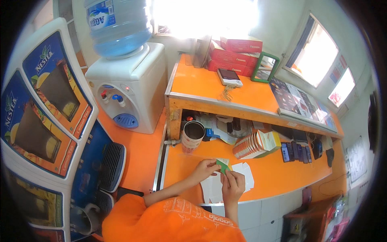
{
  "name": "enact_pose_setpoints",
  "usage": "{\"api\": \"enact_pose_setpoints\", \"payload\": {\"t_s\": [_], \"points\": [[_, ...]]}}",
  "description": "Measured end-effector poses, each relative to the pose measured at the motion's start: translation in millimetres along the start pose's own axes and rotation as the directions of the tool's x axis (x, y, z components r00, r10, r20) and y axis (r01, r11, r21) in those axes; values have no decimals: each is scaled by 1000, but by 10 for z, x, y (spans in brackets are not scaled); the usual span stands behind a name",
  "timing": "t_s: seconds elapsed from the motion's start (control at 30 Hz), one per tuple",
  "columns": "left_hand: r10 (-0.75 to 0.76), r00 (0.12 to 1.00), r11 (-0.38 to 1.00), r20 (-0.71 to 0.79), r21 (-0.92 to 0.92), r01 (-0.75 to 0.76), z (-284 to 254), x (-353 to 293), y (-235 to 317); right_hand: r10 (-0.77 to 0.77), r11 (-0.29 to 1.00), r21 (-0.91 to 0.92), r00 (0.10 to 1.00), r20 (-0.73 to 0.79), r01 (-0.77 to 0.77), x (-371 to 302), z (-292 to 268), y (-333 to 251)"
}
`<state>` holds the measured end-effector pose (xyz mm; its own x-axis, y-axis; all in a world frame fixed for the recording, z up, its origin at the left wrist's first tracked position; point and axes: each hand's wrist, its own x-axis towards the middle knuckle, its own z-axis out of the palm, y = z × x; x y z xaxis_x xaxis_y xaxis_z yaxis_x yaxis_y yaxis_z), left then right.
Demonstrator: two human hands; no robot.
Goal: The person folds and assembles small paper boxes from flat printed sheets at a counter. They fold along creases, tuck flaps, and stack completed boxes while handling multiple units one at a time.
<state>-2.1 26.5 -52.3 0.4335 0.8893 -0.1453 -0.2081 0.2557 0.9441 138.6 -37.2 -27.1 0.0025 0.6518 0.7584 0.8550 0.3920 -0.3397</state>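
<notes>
From my remote station I view a small green-and-white folded card (222,166) raised above the orange counter (290,174), near white paper (211,190). The left hand (206,168) pinches its left side between thumb and fingers; the right hand (234,183) pinches its lower right. I judge folding or opening in hand; the next move calls for light, even pressure.

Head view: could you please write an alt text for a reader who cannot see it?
A person's left hand and right hand hold a small green and white piece above an orange counter. White sheets lie beneath; a row of cartons stands beyond, a white water dispenser to the left.
</notes>
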Motion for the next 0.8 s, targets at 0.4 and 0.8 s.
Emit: {"api": "enact_pose_setpoints", "payload": {"t_s": [0.4, 0.8], "points": [[529, 811, 359, 249, 800, -480, -13, -172, -244, 654, 518, 590, 731, 192, -619, -15, -18, 81], [288, 947, 822, 140, 471, -319, -88, -88, -448, 487, 775, 442, 873, 40, -453, -22, 29, 13]]}}
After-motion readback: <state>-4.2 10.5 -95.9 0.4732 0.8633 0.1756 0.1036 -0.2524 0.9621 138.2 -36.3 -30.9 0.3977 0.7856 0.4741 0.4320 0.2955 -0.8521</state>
